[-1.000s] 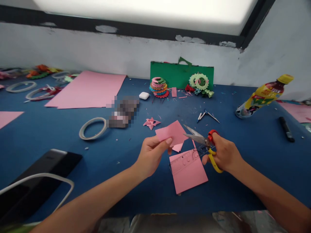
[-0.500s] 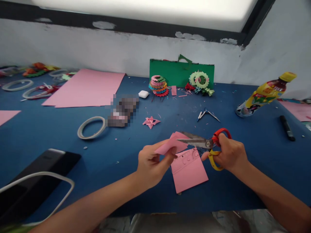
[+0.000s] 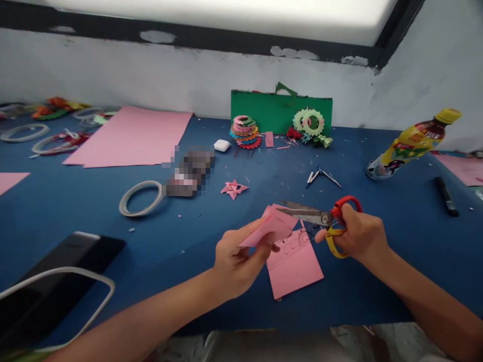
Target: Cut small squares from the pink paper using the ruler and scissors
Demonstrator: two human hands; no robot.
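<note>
The left hand [image 3: 236,259] pinches a small pink paper piece [image 3: 269,227] between thumb and fingers, holding it up just above the blue counter [image 3: 377,291]; the right hand [image 3: 360,234] has its fingers closed through the red and yellow handles of the scissors [image 3: 320,217], whose blades point toward the paper piece, slightly parted, with the tips at its far edge. Directly below the paper piece lies a larger pink sheet [image 3: 296,266] flat on the counter, with a clear stencil ruler at its top edge; beyond the paper piece sit pink star scraps [image 3: 234,188], a tape ring [image 3: 139,198] farther left, a compass [image 3: 320,177] and a tilted drink bottle [image 3: 413,143] to the right. The likely risk: the piece is small and held by one corner, so it may bend or twist between the blades and tear crookedly; the left thumb also sits near the cutting line, so a long snip could nick it.
</note>
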